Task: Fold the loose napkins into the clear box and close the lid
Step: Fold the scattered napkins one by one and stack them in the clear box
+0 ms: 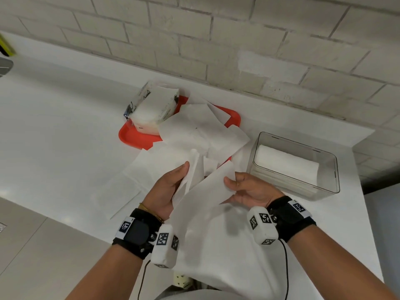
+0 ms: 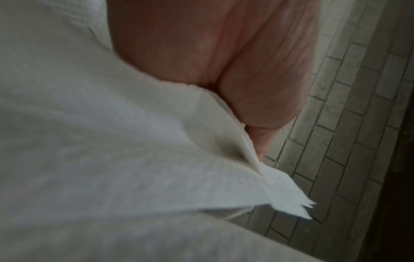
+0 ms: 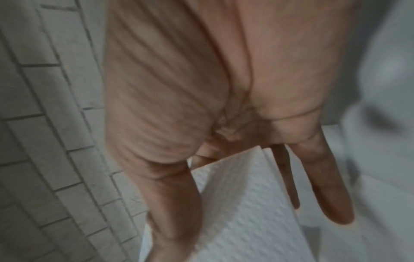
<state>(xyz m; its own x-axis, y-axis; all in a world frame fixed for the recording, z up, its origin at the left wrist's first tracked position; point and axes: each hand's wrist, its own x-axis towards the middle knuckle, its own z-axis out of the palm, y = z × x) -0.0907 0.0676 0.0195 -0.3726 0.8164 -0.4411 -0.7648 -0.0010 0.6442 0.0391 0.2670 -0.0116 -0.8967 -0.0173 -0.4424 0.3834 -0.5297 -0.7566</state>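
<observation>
Across the white desk (image 1: 65, 126) at my 12 o'clock loose napkins (image 1: 194, 135) sprawl over a red tray (image 1: 132, 137); the clear box (image 1: 333, 169) sits lidless at 2 o'clock, folded ones already inside. At 6 o'clock I hold one napkin (image 1: 207, 191) — left hand (image 1: 166, 191) gripping its left edge, right hand (image 1: 249, 189) pinching the right. It looks feather-light, limp and easily torn, so I'd keep both grips at the edges, gently.
</observation>
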